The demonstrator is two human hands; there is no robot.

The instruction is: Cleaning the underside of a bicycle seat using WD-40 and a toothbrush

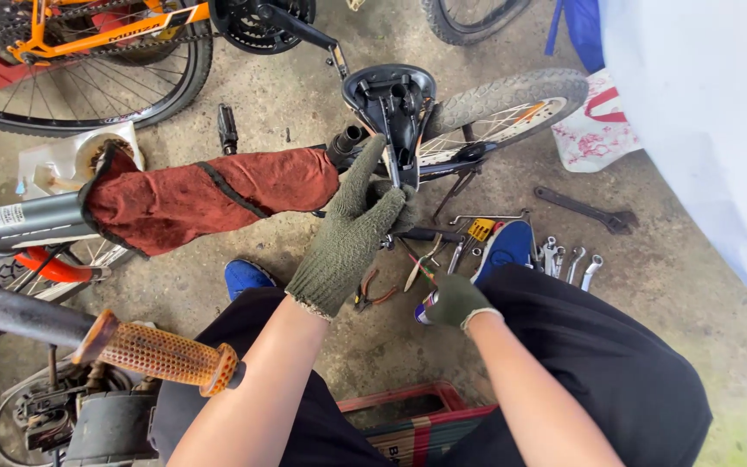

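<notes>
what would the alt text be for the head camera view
A seated person's left hand, in a green knit glove, grips the underside of an upturned bicycle saddle, while the gloved right hand holds a small can. Wrenches and pliers lie on the concrete floor.

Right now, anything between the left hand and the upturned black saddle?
Nothing visible. The left hand, in a green knit glove, already rests against the black upturned bicycle saddle and its rail clamp. The right hand holds a small can lower down, apart from the saddle.

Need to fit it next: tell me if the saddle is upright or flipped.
Flipped: the black saddle shows its underside rails and clamp, gripped by the gloved left hand.
</notes>
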